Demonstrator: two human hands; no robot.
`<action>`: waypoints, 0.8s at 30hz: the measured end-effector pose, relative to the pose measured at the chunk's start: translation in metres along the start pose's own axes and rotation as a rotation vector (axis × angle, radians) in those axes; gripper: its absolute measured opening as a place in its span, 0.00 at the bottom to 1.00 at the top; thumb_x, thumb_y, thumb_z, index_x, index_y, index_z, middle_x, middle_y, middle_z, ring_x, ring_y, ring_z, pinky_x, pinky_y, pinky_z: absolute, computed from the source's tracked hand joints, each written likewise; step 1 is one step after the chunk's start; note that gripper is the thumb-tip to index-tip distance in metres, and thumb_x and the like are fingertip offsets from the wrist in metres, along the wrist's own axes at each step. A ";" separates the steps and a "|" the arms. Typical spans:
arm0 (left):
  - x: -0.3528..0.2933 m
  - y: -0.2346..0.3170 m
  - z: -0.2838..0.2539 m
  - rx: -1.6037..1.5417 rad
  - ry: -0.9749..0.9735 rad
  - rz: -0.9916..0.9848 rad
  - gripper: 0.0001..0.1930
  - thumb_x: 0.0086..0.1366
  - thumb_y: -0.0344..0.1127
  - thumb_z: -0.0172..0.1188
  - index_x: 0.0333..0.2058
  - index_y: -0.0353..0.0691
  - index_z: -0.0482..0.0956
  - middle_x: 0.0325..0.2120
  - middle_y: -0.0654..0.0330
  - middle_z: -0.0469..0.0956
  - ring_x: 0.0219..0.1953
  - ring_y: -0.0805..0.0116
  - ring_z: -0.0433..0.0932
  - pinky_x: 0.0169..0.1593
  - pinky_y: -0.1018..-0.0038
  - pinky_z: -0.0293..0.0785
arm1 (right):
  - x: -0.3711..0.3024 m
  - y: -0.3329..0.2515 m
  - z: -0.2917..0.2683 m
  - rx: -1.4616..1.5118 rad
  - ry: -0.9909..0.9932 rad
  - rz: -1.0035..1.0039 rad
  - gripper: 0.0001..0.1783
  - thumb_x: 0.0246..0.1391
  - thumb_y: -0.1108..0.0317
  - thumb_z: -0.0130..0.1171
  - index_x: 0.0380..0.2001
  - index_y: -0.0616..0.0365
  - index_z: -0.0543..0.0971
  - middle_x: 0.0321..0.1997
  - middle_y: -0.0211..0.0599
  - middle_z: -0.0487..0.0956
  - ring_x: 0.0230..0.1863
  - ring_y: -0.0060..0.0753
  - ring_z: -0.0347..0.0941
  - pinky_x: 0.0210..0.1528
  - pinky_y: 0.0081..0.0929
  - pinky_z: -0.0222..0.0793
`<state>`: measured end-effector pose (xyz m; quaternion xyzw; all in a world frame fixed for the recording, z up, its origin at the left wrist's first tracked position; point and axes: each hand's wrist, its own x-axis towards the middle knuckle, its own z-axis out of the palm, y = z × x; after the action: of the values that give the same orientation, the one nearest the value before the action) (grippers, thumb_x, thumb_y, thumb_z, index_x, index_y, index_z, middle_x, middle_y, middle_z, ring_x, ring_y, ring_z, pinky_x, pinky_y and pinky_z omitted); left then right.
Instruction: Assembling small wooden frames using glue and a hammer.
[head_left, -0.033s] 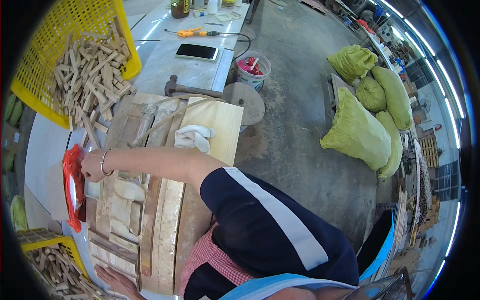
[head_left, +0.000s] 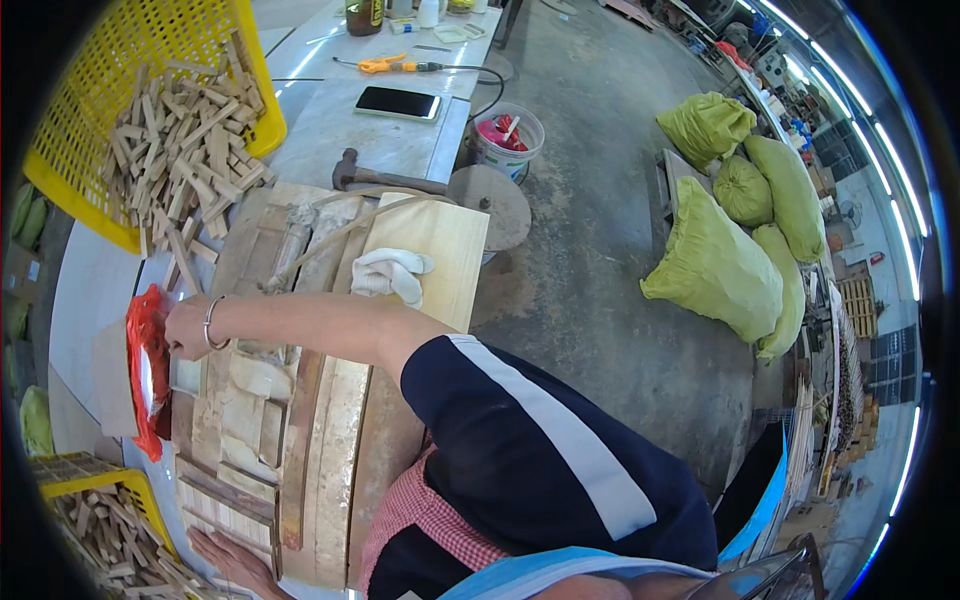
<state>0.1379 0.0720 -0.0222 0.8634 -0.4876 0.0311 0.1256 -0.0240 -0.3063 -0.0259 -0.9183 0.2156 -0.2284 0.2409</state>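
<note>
My right hand point(head_left: 187, 327), with a bangle on its wrist, reaches across to a red plastic bag point(head_left: 150, 390) with something shiny and pale in its opening. Its fingers are curled closed at the bag's edge; what they hold, if anything, is hidden. Low in the picture, my left hand point(head_left: 235, 562) lies flat with fingers stretched out beside a row of thin wooden strips point(head_left: 228, 522). The strips rest at the near left end of a worn wooden work board point(head_left: 335, 440) with raised bars. A white glove point(head_left: 390, 274) lies on a pale wood panel point(head_left: 430, 232).
A tipped yellow basket point(head_left: 75, 165) spills small wood blocks point(head_left: 190, 150) at the far left; another yellow basket point(head_left: 150, 510) of blocks stands near left. Beyond the board lie a hammer point(head_left: 390, 178), a phone point(head_left: 398, 103) and an orange air gun point(head_left: 385, 64). Green sacks point(head_left: 715, 265) stand right.
</note>
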 end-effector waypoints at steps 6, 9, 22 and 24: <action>-0.027 -0.014 0.006 -0.073 0.081 -0.188 0.27 0.72 0.45 0.36 0.62 0.30 0.56 0.63 0.46 0.56 0.66 0.51 0.52 0.69 0.65 0.43 | -0.003 -0.019 0.008 0.077 -0.043 -0.003 0.17 0.55 0.55 0.49 0.33 0.52 0.82 0.37 0.45 0.80 0.42 0.50 0.76 0.46 0.45 0.70; -0.019 0.002 0.010 0.047 0.096 -0.190 0.25 0.70 0.38 0.38 0.62 0.32 0.59 0.63 0.46 0.58 0.67 0.52 0.53 0.68 0.66 0.45 | -0.013 -0.037 -0.035 0.242 0.115 -0.080 0.12 0.54 0.58 0.55 0.37 0.50 0.81 0.35 0.39 0.82 0.38 0.43 0.78 0.43 0.39 0.72; -0.015 0.035 -0.008 0.046 0.090 -0.289 0.25 0.71 0.44 0.39 0.63 0.41 0.58 0.66 0.59 0.54 0.69 0.57 0.49 0.62 0.52 0.52 | 0.051 -0.102 -0.039 0.121 -0.067 -0.124 0.17 0.53 0.54 0.58 0.31 0.58 0.82 0.24 0.40 0.79 0.24 0.36 0.75 0.30 0.30 0.69; -0.012 0.037 -0.009 0.046 0.091 -0.279 0.25 0.71 0.44 0.40 0.63 0.41 0.58 0.66 0.59 0.54 0.69 0.57 0.49 0.62 0.52 0.53 | 0.058 -0.092 -0.028 0.111 -0.089 -0.119 0.17 0.53 0.53 0.58 0.32 0.58 0.82 0.23 0.41 0.79 0.25 0.37 0.75 0.30 0.30 0.69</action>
<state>0.1011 0.0659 -0.0088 0.9232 -0.3557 0.0638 0.1307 0.0338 -0.2727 0.0641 -0.9240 0.1365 -0.2129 0.2869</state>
